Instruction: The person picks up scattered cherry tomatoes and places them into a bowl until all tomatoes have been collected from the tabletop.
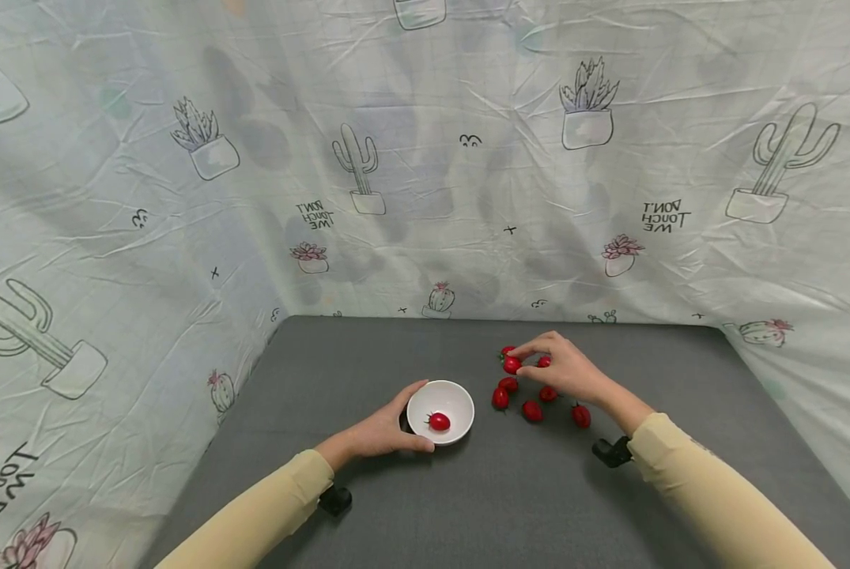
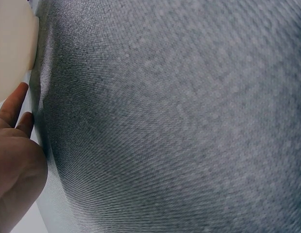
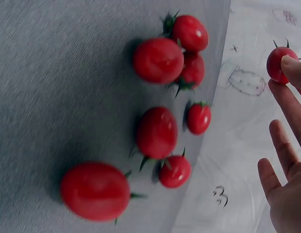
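Note:
A small white bowl [image 1: 460, 405] stands on the grey tabletop, with one red cherry tomato [image 1: 439, 422] inside. My left hand [image 1: 380, 431] holds the bowl from its left side, thumb at the near rim and fingers at the far rim. In the left wrist view, only part of the bowl [image 2: 13, 53] shows, at the upper left edge. Farther right, my right hand [image 1: 570, 371] pinches a cherry tomato [image 3: 275, 64] with green sepals between thumb and forefinger, off the table in the right wrist view. Its other fingers spread apart.
Several more cherry tomatoes lie loosely grouped below and around the right hand, among them one near the front [image 1: 532, 411] and one at the right [image 1: 581, 416]. A pale sheet [image 1: 410, 261] printed with cacti hangs behind and beside the grey table [image 1: 425, 514].

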Demonstrator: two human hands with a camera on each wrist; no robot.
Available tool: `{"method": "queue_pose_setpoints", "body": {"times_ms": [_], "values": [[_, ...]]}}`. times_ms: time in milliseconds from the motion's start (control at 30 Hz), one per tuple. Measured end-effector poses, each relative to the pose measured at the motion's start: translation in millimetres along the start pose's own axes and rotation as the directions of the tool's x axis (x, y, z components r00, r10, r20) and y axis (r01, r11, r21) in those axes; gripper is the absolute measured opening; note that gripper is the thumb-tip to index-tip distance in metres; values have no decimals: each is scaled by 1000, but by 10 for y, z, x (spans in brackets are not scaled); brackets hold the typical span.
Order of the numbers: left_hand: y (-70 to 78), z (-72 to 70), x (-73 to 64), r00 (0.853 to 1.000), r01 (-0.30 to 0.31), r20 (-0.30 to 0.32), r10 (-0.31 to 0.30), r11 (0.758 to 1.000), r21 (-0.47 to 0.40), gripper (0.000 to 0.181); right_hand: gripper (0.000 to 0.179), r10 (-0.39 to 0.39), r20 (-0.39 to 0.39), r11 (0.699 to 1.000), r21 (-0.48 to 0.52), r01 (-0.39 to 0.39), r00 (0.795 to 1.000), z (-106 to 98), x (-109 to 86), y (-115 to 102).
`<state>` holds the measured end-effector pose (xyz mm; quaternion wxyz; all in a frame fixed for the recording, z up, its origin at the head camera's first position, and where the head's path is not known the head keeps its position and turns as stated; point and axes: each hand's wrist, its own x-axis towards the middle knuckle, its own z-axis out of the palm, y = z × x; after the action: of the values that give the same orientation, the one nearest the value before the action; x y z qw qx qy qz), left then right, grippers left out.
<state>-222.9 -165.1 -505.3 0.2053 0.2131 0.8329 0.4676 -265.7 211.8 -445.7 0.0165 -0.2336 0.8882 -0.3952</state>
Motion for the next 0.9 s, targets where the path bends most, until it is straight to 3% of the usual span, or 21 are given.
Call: {"method": "queue_pose_setpoints", "body": {"times_ms": [433, 900], "values": [[40, -4, -18, 1000, 7, 4, -7, 1000, -9, 111, 25, -87, 86, 996, 41, 84, 992, 194, 161, -190], [30, -13, 2, 1000, 23, 9, -23, 1000, -16, 111, 26, -114, 161, 992, 72, 104, 980, 461, 296, -374]]}}
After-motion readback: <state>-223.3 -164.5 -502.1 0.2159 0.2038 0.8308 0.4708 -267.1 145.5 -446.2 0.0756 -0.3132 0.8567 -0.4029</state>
